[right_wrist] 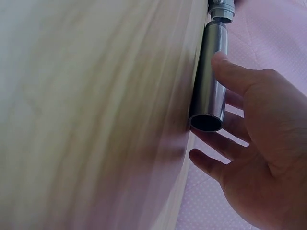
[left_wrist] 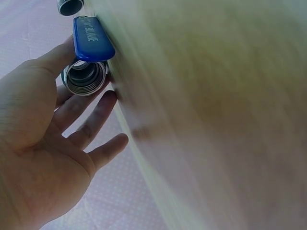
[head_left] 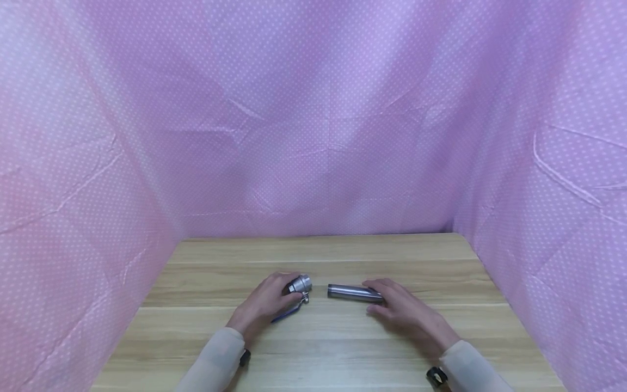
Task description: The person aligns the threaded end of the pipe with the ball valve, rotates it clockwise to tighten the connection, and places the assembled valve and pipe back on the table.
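Observation:
A silver ball valve (head_left: pixel 300 283) with a blue lever handle (left_wrist: pixel 92 40) sits left of centre on the wooden table. My left hand (head_left: pixel 266 300) holds the valve body between thumb and fingers, its other fingers spread. In the left wrist view the valve's threaded opening (left_wrist: pixel 87 79) faces back along the palm. To the right lies a smooth metal pipe (head_left: pixel 349 292), its left end pointing at the valve across a short gap. My right hand (head_left: pixel 404 307) is around the pipe's right end, fingers loosely bent behind it. The thumb (right_wrist: pixel 232 74) stands slightly off its near side in the head view.
The wooden table (head_left: pixel 313 354) fills the lower middle of the head view. Pink dotted cloth (head_left: pixel 318 136) hangs behind it and along both sides. A dark band (head_left: pixel 437 377) shows at the right wrist, another (head_left: pixel 245 357) at the left.

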`<act>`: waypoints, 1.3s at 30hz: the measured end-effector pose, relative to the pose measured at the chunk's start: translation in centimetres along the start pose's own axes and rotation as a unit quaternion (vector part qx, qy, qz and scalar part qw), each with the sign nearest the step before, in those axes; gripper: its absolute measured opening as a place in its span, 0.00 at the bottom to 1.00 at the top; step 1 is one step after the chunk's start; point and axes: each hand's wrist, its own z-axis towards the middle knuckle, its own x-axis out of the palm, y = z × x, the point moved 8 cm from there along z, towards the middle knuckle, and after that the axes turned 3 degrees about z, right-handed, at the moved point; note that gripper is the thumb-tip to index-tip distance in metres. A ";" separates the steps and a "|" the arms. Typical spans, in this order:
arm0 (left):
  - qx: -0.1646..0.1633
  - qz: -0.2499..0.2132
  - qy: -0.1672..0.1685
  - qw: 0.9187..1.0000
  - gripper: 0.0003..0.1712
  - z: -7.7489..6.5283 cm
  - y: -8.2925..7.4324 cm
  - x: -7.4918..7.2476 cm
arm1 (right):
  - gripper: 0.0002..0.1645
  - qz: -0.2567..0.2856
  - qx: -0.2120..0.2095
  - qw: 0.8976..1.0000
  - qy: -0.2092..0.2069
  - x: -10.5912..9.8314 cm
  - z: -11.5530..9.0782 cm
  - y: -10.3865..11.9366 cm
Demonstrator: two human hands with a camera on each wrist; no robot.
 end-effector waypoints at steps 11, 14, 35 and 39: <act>-0.017 -0.006 -0.007 1.000 0.26 0.3 0.2 0.1 | 0.29 -0.030 -0.020 0.999 -0.002 0.3 0.4 0.5; -0.020 -0.008 -0.008 1.000 0.25 0.3 0.2 0.1 | 0.26 -0.042 -0.039 0.998 -0.008 0.3 0.6 0.7; -0.085 -0.011 -0.043 0.995 0.24 0.0 -0.4 -0.4 | 0.19 -0.055 -0.048 0.997 -0.016 0.3 0.6 1.4; -0.088 -0.010 -0.052 0.995 0.23 -0.2 -0.5 -0.5 | 0.18 -0.040 -0.047 0.998 -0.024 0.2 0.5 1.5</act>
